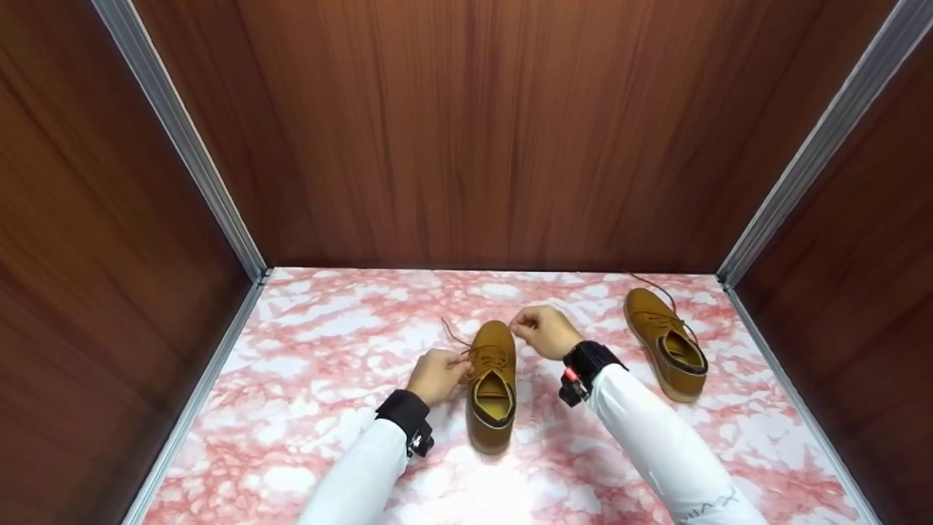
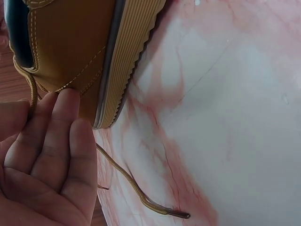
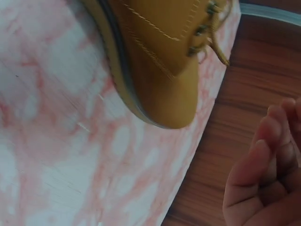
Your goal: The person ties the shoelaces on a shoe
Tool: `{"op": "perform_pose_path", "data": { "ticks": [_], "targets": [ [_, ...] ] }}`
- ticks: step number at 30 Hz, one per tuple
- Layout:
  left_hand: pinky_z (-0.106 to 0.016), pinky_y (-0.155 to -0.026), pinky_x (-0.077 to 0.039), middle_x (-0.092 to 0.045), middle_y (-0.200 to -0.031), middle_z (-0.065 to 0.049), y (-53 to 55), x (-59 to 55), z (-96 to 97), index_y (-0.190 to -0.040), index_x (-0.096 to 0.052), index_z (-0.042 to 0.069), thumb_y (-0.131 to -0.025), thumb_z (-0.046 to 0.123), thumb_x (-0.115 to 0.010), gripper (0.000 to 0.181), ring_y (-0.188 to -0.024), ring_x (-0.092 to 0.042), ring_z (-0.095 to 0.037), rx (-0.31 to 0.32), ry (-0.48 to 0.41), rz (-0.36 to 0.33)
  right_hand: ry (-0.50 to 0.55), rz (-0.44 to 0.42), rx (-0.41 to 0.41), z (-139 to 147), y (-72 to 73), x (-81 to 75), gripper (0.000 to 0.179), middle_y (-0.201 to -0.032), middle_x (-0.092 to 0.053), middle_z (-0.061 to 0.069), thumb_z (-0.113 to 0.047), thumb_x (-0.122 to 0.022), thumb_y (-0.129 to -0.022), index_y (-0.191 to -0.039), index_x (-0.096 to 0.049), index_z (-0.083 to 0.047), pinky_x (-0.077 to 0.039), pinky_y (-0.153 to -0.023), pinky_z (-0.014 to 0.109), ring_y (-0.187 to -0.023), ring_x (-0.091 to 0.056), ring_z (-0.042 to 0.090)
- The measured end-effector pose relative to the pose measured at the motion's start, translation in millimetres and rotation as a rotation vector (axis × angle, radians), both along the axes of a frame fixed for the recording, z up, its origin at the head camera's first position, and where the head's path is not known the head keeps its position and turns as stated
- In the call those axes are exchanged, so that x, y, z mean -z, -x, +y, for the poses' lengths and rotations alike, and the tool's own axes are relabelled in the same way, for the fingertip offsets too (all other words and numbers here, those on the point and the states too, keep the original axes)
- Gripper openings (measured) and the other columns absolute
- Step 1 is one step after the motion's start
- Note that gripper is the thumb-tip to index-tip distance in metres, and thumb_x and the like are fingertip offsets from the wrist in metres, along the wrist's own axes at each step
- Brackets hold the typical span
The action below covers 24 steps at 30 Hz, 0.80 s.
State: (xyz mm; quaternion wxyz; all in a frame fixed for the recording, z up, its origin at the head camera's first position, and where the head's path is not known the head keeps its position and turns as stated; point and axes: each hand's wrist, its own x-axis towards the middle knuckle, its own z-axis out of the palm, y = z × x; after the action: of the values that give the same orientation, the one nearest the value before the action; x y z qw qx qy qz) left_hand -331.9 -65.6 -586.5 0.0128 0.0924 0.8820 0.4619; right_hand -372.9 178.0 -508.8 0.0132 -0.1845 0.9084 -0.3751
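Note:
A tan lace-up shoe (image 1: 491,432) stands upright on the table, toe pointing away from me. At its left side is my left hand (image 1: 437,375), pinching a brown shoelace (image 2: 33,92) between thumb and index finger; the other fingertips touch or nearly touch the shoe's side. A loose lace end (image 2: 136,188) trails onto the table past that hand. Beside the toe's right edge is my right hand (image 1: 547,332), its fingers (image 3: 249,165) loosely bent. Nothing shows between them, though the thumb is out of the right wrist view.
Farther right, a matching tan shoe (image 1: 649,328) stands at an angle, its lace reaching toward the back edge. The pink-and-white marbled table (image 1: 328,328) is bounded by a brown wood-grain back panel (image 1: 466,146) and side panels with metal corner rails (image 1: 182,138).

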Motion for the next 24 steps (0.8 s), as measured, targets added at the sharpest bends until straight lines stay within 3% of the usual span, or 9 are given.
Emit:
{"op": "perform_pose_path", "data": {
  "ticks": [7,12,18,24],
  "targets": [
    [-0.03,-0.075,-0.063,-0.082,-0.095,-0.012,1.4,1.2,-2.4,-0.103,-0.082,0.006,-0.099,0.017,-0.07,0.017,-0.084,-0.079,-0.024,-0.002,-0.084,-0.065,-0.072,-0.04,-0.188,-16.7,-13.0,12.0,0.012,-0.094,-0.08,0.008,-0.011,-0.071,-0.097,-0.101,-0.08,-0.004,-0.054,-0.077,0.025,-0.08,-0.062,0.006],
    [-0.029,-0.074,-0.062,-0.081,-0.093,-0.011,0.9,-1.5,-2.6,-0.1,-0.082,0.006,-0.099,0.018,-0.069,0.018,-0.085,-0.078,-0.024,-0.012,-0.101,-0.103,-0.161,-0.052,-0.263,-29.1,-19.0,19.1,0.014,-0.102,-0.081,0.005,-0.012,-0.071,-0.098,-0.106,-0.082,-0.007,-0.055,-0.084,0.026,-0.091,-0.066,0.01],
    [-0.024,-0.073,-0.059,-0.081,-0.093,-0.01,1.3,-2.9,-2.1,-0.099,-0.083,0.006,-0.1,0.019,-0.067,0.02,-0.087,-0.078,-0.025,-0.013,-0.081,-0.107,-0.22,-0.057,-0.309,-37.7,-22.5,24.8,0.014,-0.104,-0.082,0.003,-0.014,-0.071,-0.098,-0.106,-0.083,-0.011,-0.057,-0.089,0.032,-0.096,-0.07,0.013],
    [-0.024,-0.07,-0.057,-0.081,-0.089,-0.008,3.2,-2.1,-1.9,-0.098,-0.083,0.009,-0.1,0.022,-0.068,0.019,-0.08,-0.076,-0.019,-0.024,-0.041,-0.095,-0.217,-0.065,-0.29,-40.0,-23.3,24.6,0.006,-0.089,-0.079,-0.001,-0.016,-0.075,-0.095,-0.092,-0.079,-0.013,-0.054,-0.078,0.027,-0.081,-0.063,0.007]
  ]
}}
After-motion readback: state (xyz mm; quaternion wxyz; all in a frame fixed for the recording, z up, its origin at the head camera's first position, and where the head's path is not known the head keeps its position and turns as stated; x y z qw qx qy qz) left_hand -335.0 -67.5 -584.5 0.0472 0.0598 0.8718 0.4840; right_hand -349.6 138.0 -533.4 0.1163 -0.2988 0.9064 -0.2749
